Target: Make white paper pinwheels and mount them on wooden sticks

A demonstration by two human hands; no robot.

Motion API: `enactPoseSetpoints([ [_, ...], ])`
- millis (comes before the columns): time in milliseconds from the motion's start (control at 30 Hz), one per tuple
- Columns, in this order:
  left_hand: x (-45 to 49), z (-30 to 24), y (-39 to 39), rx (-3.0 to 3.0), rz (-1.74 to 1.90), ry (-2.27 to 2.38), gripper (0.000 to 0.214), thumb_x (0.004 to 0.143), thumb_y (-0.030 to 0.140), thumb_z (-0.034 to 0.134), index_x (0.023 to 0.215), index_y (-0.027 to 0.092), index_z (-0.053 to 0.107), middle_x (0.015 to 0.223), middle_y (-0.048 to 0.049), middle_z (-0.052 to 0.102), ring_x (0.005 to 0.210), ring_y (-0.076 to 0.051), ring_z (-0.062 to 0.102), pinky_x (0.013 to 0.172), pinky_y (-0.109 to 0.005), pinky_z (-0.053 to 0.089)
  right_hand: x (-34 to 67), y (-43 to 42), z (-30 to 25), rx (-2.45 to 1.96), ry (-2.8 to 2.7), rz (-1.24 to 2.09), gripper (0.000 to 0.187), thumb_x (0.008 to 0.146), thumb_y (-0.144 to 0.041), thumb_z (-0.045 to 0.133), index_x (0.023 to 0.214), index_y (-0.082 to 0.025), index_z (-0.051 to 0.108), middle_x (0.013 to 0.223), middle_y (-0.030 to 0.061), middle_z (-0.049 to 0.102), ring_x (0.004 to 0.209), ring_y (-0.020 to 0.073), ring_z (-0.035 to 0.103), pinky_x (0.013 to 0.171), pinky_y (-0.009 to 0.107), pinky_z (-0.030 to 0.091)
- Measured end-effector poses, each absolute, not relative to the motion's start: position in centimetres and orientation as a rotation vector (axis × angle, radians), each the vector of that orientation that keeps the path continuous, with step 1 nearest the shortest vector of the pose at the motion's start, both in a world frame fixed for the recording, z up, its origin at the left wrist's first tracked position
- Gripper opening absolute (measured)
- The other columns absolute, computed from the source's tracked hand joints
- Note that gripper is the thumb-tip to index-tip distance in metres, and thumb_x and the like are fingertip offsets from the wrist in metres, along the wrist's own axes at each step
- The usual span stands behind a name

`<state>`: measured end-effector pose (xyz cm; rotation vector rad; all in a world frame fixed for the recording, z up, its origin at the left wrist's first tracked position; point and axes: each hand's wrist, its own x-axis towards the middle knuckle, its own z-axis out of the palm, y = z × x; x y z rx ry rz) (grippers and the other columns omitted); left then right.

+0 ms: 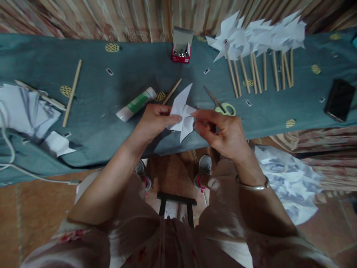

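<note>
A white paper pinwheel [180,108] with folded blades is held above the table's front edge. My left hand [156,121] pinches it from the left, the thumb lying across the paper. From the right, my right hand [220,130] has its thumb and index finger at one blade; the fingertips are partly hidden. Just behind my left hand a thin wooden stick [172,91] shows, its lower end covered by the hand. A green and white glue stick [136,104] lies to the left. Scissors with light green handles [225,108] lie behind my right hand.
A red box of metal pins [181,54] stands at the back. Several finished pinwheels on sticks [259,41] lie back right, a dark phone [339,99] far right. Paper sheets [25,108] and a stick [72,93] lie left. A bag of white folded paper [290,182] sits below right.
</note>
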<state>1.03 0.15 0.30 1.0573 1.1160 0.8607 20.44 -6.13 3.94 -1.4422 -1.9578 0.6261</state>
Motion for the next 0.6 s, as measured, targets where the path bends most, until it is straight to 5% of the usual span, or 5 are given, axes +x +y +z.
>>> enactPoseSetpoints([
  [333,0.9,0.1,0.0,1.171,0.865,1.079,0.004,0.060,0.019,0.078,0.057,0.018,0.076,0.052,0.0019,0.062,0.046,-0.009,0.048,0.045,-0.021,0.033,20.2,-6.7,3.6,-1.466,-2.109,0.471,0.020,0.093,-0.024,0.057,0.102,-0.021,0.074,0.089,0.0045,0.076,0.082,0.0207,0.071,0.075,0.032,0.051],
  [600,1.5,0.4,-0.5,1.265,0.899,1.116,0.011,0.061,0.019,0.079,0.053,0.018,0.072,0.047,0.0033,0.055,0.046,-0.009,0.044,0.043,-0.020,0.029,18.7,-6.7,3.1,-1.478,-2.041,0.387,0.019,0.094,-0.023,0.054,0.095,-0.019,0.073,0.085,0.0053,0.075,0.076,0.0172,0.067,0.073,0.030,0.050],
])
